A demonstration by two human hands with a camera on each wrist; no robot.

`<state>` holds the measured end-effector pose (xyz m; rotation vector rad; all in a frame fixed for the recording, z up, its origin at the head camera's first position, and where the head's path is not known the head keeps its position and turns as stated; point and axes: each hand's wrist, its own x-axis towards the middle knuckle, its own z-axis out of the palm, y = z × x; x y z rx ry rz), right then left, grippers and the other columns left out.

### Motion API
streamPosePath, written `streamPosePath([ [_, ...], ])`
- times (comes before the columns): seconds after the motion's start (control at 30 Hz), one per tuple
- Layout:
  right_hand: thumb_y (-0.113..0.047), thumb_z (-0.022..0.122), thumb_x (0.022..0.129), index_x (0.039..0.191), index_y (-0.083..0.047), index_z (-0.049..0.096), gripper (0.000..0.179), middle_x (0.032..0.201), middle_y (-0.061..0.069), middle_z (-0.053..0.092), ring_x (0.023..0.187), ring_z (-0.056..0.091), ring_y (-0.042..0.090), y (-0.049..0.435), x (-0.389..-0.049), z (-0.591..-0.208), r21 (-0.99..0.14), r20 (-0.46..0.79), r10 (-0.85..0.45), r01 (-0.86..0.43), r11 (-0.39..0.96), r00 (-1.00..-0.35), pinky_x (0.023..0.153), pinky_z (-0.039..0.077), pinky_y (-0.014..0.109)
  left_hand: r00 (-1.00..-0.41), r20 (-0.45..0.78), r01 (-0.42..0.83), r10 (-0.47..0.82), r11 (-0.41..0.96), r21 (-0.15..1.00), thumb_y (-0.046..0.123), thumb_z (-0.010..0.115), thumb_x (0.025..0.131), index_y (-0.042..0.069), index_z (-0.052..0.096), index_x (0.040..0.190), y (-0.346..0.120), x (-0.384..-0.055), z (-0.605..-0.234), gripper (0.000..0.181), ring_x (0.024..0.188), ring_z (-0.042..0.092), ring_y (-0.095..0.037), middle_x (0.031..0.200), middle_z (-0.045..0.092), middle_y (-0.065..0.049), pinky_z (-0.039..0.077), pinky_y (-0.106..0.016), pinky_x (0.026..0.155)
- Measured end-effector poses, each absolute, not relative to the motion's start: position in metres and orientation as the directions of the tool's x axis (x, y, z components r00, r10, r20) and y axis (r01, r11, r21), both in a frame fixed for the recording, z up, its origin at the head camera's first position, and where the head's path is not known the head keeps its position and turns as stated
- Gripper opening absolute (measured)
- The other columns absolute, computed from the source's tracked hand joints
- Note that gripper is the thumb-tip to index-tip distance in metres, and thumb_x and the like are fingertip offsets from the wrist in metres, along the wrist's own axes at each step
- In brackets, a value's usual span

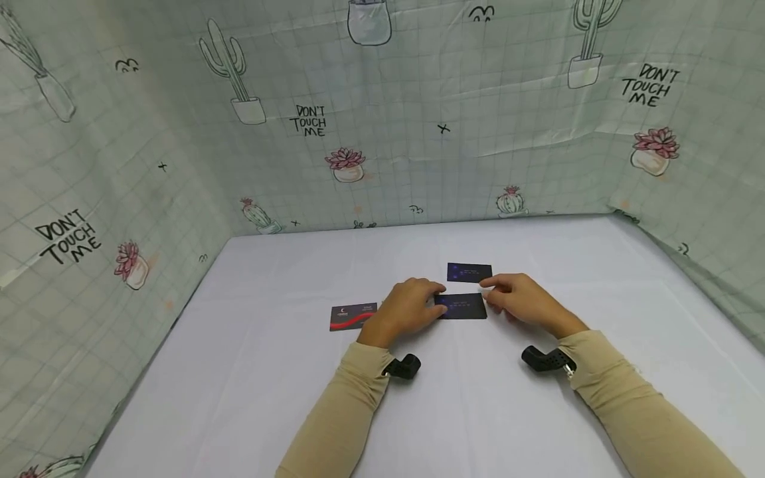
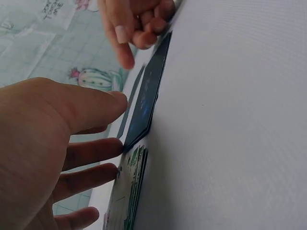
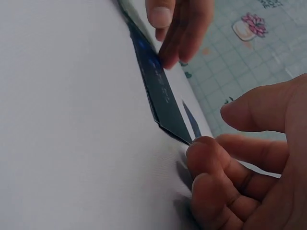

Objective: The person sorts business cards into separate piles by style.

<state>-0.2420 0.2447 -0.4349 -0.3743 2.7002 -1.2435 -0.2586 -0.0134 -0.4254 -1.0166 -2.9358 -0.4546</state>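
Note:
A small pile of dark business cards with blue spots [image 1: 463,307] lies on the white table between the hands. My left hand [image 1: 406,309] is at its left side, thumb over the near edge and fingers spread and relaxed. At the pile's right end is my right hand [image 1: 526,302], its thumb raised and its lower fingers loosely bent, fingertips right at the corner in the right wrist view. The right index finger reaches toward a similar dark card [image 1: 469,272] just behind. Neither hand grips a card. Beside the left fingertips, a stack of pale, green-patterned cards [image 2: 125,191] shows in the left wrist view.
A dark grey card with a red wavy stripe [image 1: 352,317] lies left of the left hand, which partly covers it from above. Pale cloth walls [image 1: 382,153] printed with cacti enclose the white table [image 1: 269,398] at the back and sides.

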Motion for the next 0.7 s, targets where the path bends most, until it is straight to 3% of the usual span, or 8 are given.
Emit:
streamPosePath([
  [0.23,-0.021,0.061,0.1,0.132,0.005,0.059,0.041,0.081,0.006,0.067,0.072,0.059,0.019,0.257,-0.258,-0.428,-0.766,-0.053,-0.249,-0.121,0.632,-0.967,0.062,0.049,0.03,-0.803,0.075,0.583,0.591,0.753,0.306,0.034,0.064,0.098,0.015,0.069,0.128,-0.011,-0.264,-0.417,0.036,0.119,0.061,-0.016,0.123,0.069,0.003,0.046,-0.036,0.099],
  [0.7,-0.024,0.06,0.1,0.137,0.004,0.055,0.046,0.096,0.012,0.071,0.068,0.059,0.018,0.272,-0.282,-0.434,-0.79,-0.055,-0.102,-0.019,0.612,-0.993,0.059,0.049,0.031,-0.825,-0.014,0.529,0.565,0.781,0.333,0.036,0.062,0.099,0.018,0.067,0.131,0.004,-0.278,-0.41,0.037,0.118,0.06,-0.014,0.124,0.067,0.003,0.045,-0.036,0.101],
])
